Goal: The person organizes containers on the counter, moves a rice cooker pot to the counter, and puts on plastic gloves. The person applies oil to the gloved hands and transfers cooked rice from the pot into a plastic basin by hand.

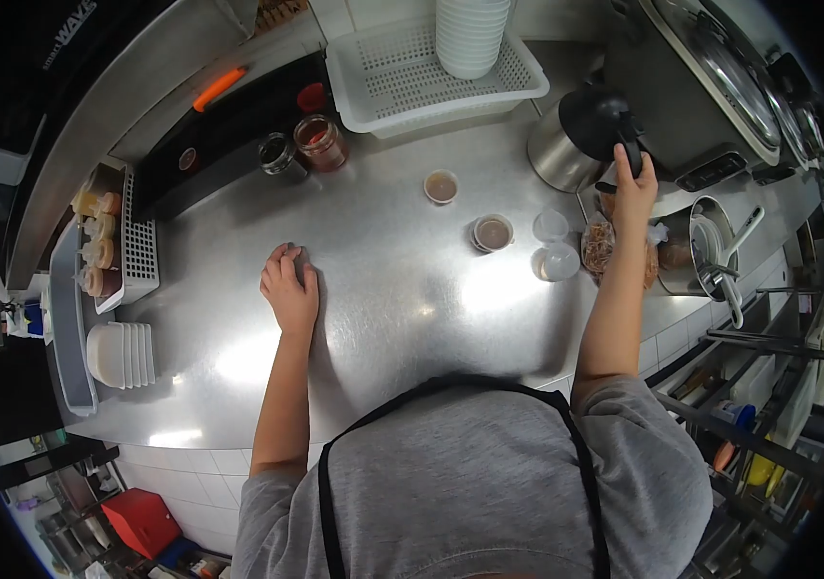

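Note:
At the back right, my right hand [633, 181] is closed round the black handle of a steel thermal jug [563, 145], which stands upright on the counter. My left hand [288, 292] rests on the bare steel counter [383, 289] left of centre, fingers loosely bent and apart, with nothing visible in it. Between the hands are two small clear cups of brown liquid, a farther cup [441, 187] and a nearer cup [493, 234]. Two clear round lids [559, 261] lie beside the nearer cup. Under my right forearm is a plastic bag of brown pieces [597, 247].
A white basket [373, 118] holds stacked white tubs [470, 48] at the back. Two glass jars [321, 145] stand left of it. Squeeze bottles [98, 253] and white containers [121, 355] line the left. A steel pot [679, 280] with utensils and a large cooker [663, 96] stand right.

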A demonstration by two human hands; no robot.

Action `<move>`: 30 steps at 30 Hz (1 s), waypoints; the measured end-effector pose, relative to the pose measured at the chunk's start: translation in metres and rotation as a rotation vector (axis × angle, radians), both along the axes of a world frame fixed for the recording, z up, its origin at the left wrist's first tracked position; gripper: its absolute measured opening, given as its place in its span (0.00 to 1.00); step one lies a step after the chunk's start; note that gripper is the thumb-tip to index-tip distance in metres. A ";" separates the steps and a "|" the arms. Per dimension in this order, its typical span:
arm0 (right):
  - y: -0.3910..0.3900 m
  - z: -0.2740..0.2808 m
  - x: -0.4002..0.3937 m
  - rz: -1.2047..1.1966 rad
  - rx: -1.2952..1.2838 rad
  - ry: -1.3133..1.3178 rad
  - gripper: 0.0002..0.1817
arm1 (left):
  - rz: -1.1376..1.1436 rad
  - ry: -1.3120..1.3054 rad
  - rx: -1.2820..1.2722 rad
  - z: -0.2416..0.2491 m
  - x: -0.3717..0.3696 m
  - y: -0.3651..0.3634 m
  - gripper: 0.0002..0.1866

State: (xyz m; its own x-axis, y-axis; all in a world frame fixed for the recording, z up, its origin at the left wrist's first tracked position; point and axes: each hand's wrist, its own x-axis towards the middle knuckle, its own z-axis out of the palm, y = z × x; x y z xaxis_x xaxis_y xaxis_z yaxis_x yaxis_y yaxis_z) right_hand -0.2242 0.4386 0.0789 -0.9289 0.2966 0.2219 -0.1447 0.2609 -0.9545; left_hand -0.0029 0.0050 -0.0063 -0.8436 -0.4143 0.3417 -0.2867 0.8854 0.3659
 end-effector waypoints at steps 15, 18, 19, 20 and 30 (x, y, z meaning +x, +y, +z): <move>-0.153 0.109 -0.055 0.284 -0.124 0.517 0.20 | -0.006 0.009 0.010 0.001 0.001 -0.003 0.16; -0.194 0.094 -0.065 0.314 -0.058 0.465 0.19 | -0.005 0.000 0.031 0.000 0.002 -0.003 0.17; -0.203 0.085 -0.073 0.270 0.041 0.421 0.24 | -0.006 -0.008 0.032 0.001 0.002 -0.003 0.17; -0.214 0.072 -0.083 0.233 0.069 0.427 0.26 | -0.006 -0.013 0.034 0.001 0.001 -0.003 0.17; -0.248 0.033 -0.076 0.200 -0.036 0.367 0.25 | 0.010 -0.033 0.037 0.004 0.001 -0.003 0.18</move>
